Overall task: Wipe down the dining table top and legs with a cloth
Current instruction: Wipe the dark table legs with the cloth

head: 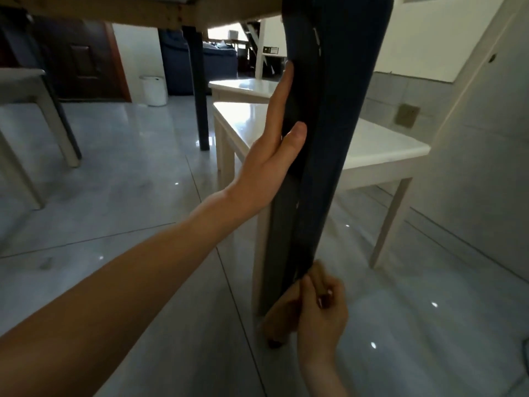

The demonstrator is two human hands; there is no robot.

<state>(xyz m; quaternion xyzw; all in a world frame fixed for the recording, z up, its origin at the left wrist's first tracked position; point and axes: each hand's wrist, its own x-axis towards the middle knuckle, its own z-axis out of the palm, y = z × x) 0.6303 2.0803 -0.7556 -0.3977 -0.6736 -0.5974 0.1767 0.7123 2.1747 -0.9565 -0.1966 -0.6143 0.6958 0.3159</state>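
Down low we are, on a glossy grey tiled floor point(128, 196) that throws back the ceiling lights, looking out from beneath the wooden underside of the surface point(137, 12). A white bin point(153, 90) stands by the far wall, and a white chair point(372, 147) sits just behind the near table leg point(343, 110), a dark blue post that fills the middle of the view. The far table leg point(197, 81) stands well apart.

The left hand point(274, 150) lies flat against the near table leg's side, with straight fingers point(282, 96) pointing up and the thumb resting on the front edge. It steadies the leg and grips nothing. The right hand point(320, 310) is low at the foot of that leg, its fingers curled round a tan cloth point(282, 319) and pressing it to the leg's lower edge. That part of the picture is blurred, so the exact fold of the cloth can't be made out.

By my reckoning this is the leg stage, and the top can't be judged from down here.

The risks from here:
- The cloth is bunched small, so it may skip the leg's hidden back face.
- It could slip out of those fingers at the very bottom and drag on the floor.
- The chair's pale leg stands right beside the work, so knuckles may knock it.
- The frame overhead is close, so a quick rise could mean a bumped head.
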